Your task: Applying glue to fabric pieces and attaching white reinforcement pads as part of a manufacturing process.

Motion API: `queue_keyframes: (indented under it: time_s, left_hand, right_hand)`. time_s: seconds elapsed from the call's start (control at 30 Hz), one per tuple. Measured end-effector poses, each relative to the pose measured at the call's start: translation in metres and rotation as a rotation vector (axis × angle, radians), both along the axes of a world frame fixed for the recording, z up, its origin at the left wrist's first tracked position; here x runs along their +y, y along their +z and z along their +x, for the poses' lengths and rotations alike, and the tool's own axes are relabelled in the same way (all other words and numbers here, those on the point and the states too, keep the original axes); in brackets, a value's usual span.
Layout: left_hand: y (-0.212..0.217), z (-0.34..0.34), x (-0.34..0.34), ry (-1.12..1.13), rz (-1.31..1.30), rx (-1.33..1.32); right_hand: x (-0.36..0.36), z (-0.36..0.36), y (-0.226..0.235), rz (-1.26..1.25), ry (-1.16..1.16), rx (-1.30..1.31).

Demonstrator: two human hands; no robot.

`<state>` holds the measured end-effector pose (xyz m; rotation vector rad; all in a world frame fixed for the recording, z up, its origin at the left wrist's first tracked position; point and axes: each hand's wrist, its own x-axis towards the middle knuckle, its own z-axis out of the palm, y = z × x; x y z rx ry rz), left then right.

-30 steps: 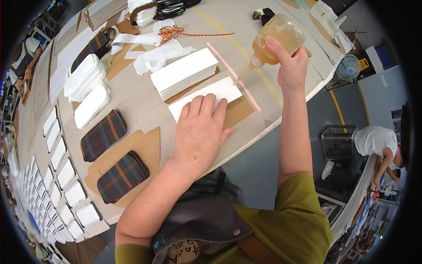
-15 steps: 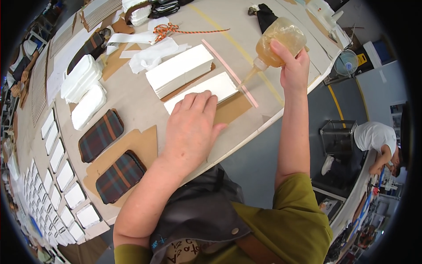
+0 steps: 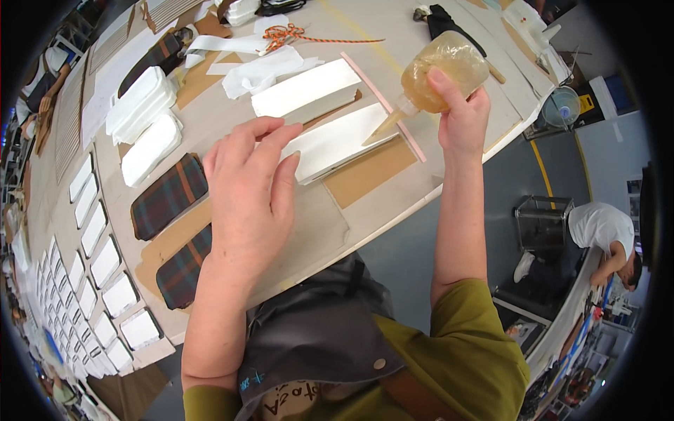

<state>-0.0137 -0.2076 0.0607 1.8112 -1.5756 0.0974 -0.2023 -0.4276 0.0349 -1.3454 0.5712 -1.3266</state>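
Note:
My right hand grips a clear squeeze bottle of amber liquid, tilted nozzle-down. Its tip is at the top of a stack of white rectangular sheets; whether it touches cannot be made out. My left hand hovers at the left end of that stack, fingers loosely bent and apart, holding nothing. Behind lies a second white stack. Brown cardboard shows under the nearer stack, and a pink strip runs along the stacks' right ends.
Two dark plaid padded pieces lie left, one partly behind my left forearm. Beyond are white moulded pieces, white scraps and an orange cord. Rows of white panels cover the far left. A person sits at right.
My left hand has lifted off the white stack and moved left. The bottle's nozzle has shifted from the stack's right end to over its top, leftward. The view has shifted slightly.

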Motion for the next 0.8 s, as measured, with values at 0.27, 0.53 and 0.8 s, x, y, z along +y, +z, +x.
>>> queue_keyframes:
  time_s: [0.27, 0.53, 0.8]
  left_hand:
    - [0.008, 0.017, 0.033, 0.080, -0.024, 0.043]
    - [0.012, 0.025, 0.061, 0.148, -0.041, 0.067]
    - [0.009, 0.040, 0.114, 0.218, -0.064, 0.067]
  right_hand:
    - [0.037, 0.041, 0.005, -0.033, 0.140, -0.019]
    - [0.065, 0.060, 0.018, -0.095, 0.096, 0.098]
    - [0.028, -0.008, 0.063, -0.774, -0.470, 0.504]
